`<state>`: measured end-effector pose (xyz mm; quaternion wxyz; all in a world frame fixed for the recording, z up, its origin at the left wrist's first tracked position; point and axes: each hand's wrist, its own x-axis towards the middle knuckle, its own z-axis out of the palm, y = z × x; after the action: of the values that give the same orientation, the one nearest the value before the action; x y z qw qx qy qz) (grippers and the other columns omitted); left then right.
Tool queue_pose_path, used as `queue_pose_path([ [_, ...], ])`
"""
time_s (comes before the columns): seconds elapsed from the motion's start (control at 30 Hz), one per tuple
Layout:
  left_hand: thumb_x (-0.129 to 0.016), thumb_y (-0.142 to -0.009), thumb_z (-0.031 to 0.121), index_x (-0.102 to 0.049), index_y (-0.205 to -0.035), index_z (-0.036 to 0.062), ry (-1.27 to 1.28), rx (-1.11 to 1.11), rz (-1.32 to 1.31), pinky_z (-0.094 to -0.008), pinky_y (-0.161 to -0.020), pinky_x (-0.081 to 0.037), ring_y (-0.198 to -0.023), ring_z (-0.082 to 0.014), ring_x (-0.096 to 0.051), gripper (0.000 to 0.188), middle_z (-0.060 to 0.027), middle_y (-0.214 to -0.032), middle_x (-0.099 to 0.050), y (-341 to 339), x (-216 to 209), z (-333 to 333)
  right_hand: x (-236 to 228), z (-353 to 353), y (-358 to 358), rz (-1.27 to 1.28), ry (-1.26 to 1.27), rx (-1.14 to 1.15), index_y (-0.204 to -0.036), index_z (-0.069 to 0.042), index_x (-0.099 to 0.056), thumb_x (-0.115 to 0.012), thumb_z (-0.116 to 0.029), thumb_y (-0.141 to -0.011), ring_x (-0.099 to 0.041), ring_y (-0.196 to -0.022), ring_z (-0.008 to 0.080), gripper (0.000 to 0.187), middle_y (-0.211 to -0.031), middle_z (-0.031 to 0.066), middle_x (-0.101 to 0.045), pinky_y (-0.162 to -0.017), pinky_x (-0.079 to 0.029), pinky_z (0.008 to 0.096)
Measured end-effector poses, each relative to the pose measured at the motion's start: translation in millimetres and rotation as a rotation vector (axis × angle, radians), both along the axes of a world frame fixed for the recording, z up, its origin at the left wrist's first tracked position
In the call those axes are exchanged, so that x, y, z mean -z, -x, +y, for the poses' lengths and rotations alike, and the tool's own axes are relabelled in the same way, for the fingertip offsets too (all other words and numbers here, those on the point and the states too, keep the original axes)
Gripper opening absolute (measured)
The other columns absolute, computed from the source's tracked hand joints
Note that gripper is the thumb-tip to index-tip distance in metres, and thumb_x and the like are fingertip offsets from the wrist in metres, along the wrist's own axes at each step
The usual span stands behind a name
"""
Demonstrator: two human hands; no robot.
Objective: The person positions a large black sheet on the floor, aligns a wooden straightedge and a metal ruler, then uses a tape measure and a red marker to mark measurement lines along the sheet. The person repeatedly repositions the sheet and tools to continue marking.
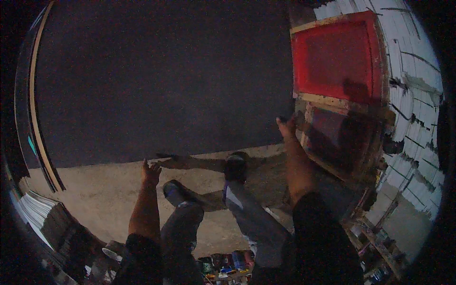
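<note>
dark rectangular panel in a worn wooden frame [327, 135]: right side, just beside the right hand in view, directly below a red rectangular panel with a wooden edge [335, 57].
right hand [287, 127]: raised, thumb side up; fingertips lost in shadow, so i cannot tell whether it grips anything.
left hand [152, 172]: fingers loosely spread, nothing seen in it, near the lower edge of a large dark flat surface [161, 85].
pale rough floor [95, 190]: under two dark shoes [235, 166].
white stacked sheets [420, 104]: far right, beside the panels.
</note>
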<state>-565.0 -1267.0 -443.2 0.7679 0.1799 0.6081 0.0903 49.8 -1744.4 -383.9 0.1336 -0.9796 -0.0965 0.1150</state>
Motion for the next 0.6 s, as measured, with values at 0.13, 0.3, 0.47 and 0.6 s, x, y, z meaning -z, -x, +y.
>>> queue_pose_path([
  [0.13, -0.055, -0.098, 0.057, -0.018, -0.157, 0.0072, 0.044, -0.061, 0.199, -0.0552, -0.114, -0.035, -0.135, -0.0403, -0.047, 0.086, -0.0256, -0.153, -0.037, -6.1, -14.5, -6.3, -34.5, 47.4, 41.5, 0.213, 0.060, 0.305, -0.150, 0.001, -0.035, -0.088, -0.037, -0.073, -0.056, -0.126, 0.0355, 0.101, -0.137, 0.0228, -0.057, -0.106, -0.045, 0.0444],
  [0.3, -0.049, -0.100, 0.061, -0.015, -0.158, 0.0056, 0.001, -0.007, -0.027, -0.0562, -0.109, -0.042, -0.131, -0.0416, -0.051, 0.087, -0.0268, -0.154, -0.035, 26.7, 9.5, 10.6, -108.0, 74.8, 24.4, 0.289, -0.099, 0.286, -0.146, 0.001, -0.042, -0.090, -0.031, -0.069, -0.060, -0.121, 0.0347, 0.096, -0.129, 0.0196, -0.064, -0.104, -0.046, 0.0422],
  [0.47, -0.043, -0.096, 0.071, -0.016, -0.157, 0.0040, 0.157, -0.128, -0.125, -0.0565, -0.103, -0.048, -0.127, -0.0430, -0.053, 0.095, -0.0272, -0.148, -0.041, -22.4, -51.0, -10.1, -216.8, 97.3, 9.9, 0.510, -0.453, 0.299, -0.138, -0.003, -0.054, -0.089, -0.018, -0.069, -0.063, -0.114, 0.0297, 0.079, -0.124, 0.0119, -0.068, -0.101, -0.047, 0.0406],
  [0.6, -0.041, -0.093, 0.078, -0.032, -0.150, 0.0021, -0.001, 0.077, -0.328, -0.0566, -0.098, -0.050, -0.117, -0.0420, -0.059, 0.095, -0.0250, -0.134, -0.054, -52.5, -98.5, 7.2, -300.1, 111.1, 9.3, 0.409, -0.498, 0.169, -0.134, -0.003, -0.057, -0.083, -0.012, -0.076, -0.063, -0.113, 0.0246, 0.065, -0.123, 0.0099, -0.068, -0.100, -0.047, 0.0386],
])
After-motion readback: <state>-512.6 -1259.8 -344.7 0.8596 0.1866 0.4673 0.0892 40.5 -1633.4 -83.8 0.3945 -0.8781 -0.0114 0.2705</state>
